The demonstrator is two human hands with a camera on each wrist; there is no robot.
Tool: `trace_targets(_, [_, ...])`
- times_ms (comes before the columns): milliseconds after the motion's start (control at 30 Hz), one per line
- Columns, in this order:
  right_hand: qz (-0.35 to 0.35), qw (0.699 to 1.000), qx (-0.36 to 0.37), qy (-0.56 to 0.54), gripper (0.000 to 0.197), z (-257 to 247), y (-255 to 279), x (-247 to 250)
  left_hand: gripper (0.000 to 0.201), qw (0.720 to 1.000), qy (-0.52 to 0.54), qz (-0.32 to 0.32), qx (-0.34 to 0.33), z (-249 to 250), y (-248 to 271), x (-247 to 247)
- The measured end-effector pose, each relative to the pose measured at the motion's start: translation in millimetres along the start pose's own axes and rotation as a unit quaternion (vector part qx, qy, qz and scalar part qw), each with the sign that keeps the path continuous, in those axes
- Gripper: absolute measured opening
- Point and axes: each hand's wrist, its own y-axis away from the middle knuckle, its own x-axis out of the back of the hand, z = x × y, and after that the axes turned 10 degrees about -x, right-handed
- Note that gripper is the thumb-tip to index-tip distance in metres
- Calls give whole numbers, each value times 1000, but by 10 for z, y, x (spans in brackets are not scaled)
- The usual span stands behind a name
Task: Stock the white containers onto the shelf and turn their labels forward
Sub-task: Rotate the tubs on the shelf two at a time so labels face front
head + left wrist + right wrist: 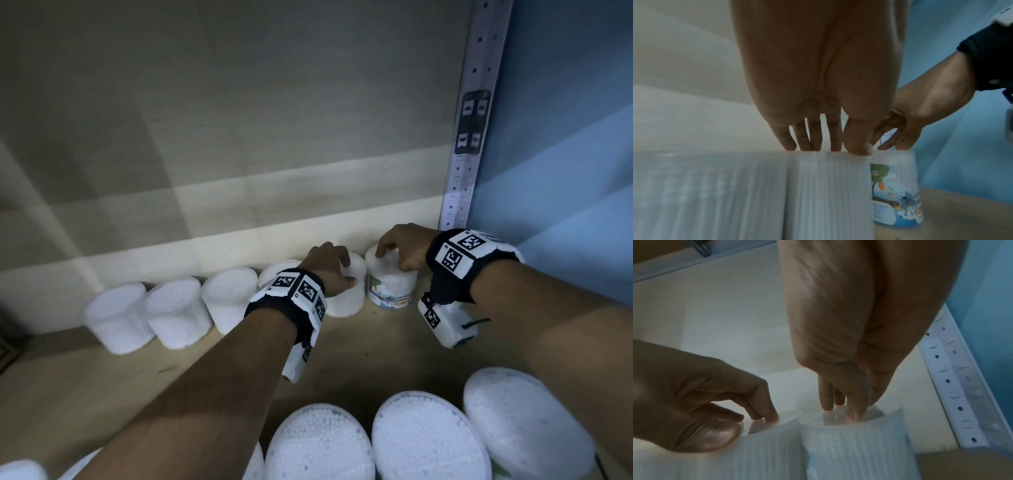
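Nearest, cotton-bud tubs [424, 442] stand unshelved. At the shelf's [359, 346] back right, left hand [329, 270] grips a plain-sided tub [346, 294]; right hand [404, 246] grips the corner tub [392, 287], label reading "COTTON BUDS".

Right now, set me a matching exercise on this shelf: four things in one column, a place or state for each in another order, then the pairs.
Things:
1. left hand
2. right hand
3. labelled container
4. perforated upright

Places or states:
A. holds the top of the labelled container
B. stands in the back right corner
C. last on the right in the back row, picture label showing
D. grips the plain white container beside it

Pairs: 1-D, 2-A, 3-C, 4-B
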Motion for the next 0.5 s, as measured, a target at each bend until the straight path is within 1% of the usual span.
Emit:
trace_targets(233, [-5,1000,3,-2,53,0,-18,4,41,1000,-8,-11,-12,-6,-15,17])
trace_targets(433, [1,1000,4,-14,51,15,3,-12,40,995,-24,-78,-48,-47,-43,151])
trace_targets(500, [1,1000,7,-12,50,9,-2,-14,46,995,-10,-85,-52,-60,-39,199])
